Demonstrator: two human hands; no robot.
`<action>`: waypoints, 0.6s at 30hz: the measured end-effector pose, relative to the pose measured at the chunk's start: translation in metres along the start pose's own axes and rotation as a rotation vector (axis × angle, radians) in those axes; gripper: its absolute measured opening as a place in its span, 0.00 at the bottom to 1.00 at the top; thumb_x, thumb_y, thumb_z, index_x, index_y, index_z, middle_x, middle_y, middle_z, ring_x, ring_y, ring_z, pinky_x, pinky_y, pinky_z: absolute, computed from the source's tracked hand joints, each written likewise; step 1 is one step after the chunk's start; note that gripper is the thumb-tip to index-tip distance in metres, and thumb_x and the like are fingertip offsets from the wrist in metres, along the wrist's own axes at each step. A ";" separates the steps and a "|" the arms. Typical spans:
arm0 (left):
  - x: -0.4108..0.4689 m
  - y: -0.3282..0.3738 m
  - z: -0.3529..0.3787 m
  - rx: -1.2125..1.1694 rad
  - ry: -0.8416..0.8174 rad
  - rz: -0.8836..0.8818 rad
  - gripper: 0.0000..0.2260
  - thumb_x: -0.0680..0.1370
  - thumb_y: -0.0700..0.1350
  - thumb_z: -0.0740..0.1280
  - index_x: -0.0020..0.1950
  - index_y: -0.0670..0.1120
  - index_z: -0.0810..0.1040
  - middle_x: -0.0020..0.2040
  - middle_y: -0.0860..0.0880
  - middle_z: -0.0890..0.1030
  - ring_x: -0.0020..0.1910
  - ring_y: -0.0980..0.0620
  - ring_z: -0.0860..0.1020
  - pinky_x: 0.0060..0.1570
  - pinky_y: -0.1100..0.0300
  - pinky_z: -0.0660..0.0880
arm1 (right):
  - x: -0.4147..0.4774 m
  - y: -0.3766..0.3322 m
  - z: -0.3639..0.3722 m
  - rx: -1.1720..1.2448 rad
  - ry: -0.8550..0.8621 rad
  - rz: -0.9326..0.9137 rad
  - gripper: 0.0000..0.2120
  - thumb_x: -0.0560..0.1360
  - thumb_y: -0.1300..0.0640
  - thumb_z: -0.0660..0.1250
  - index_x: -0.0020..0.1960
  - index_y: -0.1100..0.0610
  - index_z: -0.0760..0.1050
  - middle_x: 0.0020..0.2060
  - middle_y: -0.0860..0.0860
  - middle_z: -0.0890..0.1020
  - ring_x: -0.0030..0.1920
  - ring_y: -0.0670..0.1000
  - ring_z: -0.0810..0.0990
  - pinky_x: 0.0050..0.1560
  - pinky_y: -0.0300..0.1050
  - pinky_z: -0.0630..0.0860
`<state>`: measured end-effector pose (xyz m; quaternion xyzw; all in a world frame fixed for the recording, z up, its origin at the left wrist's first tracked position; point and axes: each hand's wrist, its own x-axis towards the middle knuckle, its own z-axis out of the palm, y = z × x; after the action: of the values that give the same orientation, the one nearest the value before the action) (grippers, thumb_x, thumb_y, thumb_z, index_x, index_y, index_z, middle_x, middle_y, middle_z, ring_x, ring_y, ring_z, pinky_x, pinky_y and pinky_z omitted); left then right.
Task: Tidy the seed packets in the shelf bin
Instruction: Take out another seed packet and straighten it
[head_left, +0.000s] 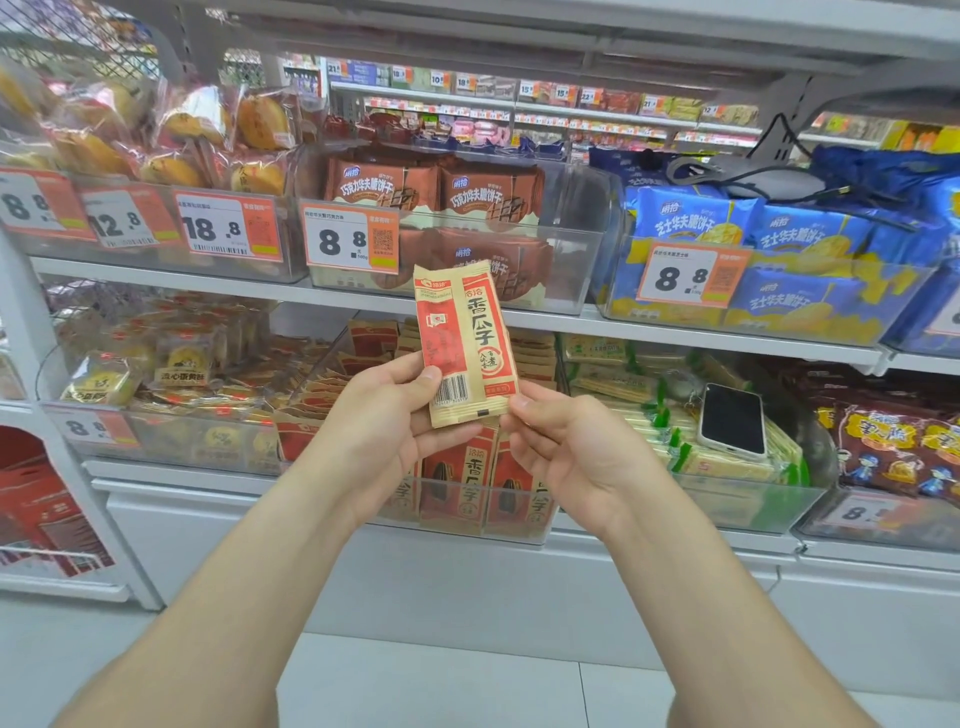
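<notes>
A tan and red seed packet (465, 338) is held upright in front of the shelves, its back with the barcode facing me. My left hand (384, 421) grips its lower left edge, thumb over the barcode. My right hand (566, 447) pinches its lower right corner. Below and behind the hands stands a clear plastic shelf bin (514, 530) with several more seed packets (457, 483); some stand upright at the front, others lie jumbled further back on the left.
A phone (732, 418) lies on green-trimmed packets in the bin to the right. Clear bins of brown and blue biscuit packs fill the shelf above, with orange price tags (350, 239). Pastry bins sit at left. A grey floor lies below.
</notes>
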<state>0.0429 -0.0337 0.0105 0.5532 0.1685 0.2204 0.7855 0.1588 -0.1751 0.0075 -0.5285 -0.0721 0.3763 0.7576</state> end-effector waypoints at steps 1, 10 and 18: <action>-0.001 0.000 0.000 0.000 0.001 -0.002 0.13 0.90 0.40 0.58 0.69 0.44 0.79 0.59 0.43 0.88 0.59 0.43 0.88 0.58 0.46 0.85 | -0.001 0.000 0.000 0.021 -0.001 0.010 0.14 0.78 0.68 0.72 0.64 0.63 0.82 0.48 0.56 0.89 0.38 0.46 0.85 0.39 0.38 0.82; -0.004 0.002 0.004 0.043 0.068 -0.024 0.12 0.89 0.40 0.59 0.66 0.44 0.80 0.55 0.43 0.89 0.55 0.44 0.88 0.56 0.47 0.84 | -0.008 0.001 0.001 -0.204 0.055 -0.092 0.07 0.80 0.59 0.75 0.56 0.60 0.86 0.47 0.55 0.90 0.45 0.50 0.88 0.45 0.43 0.82; 0.000 -0.003 0.005 -0.074 0.260 -0.027 0.15 0.90 0.55 0.57 0.61 0.50 0.80 0.51 0.47 0.90 0.52 0.47 0.89 0.59 0.41 0.83 | -0.010 -0.001 0.003 -0.606 0.074 -0.233 0.07 0.79 0.60 0.70 0.46 0.63 0.84 0.43 0.49 0.90 0.41 0.48 0.87 0.41 0.43 0.77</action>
<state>0.0455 -0.0387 0.0096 0.4882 0.2680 0.2857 0.7799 0.1512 -0.1795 0.0122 -0.7315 -0.2134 0.2292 0.6057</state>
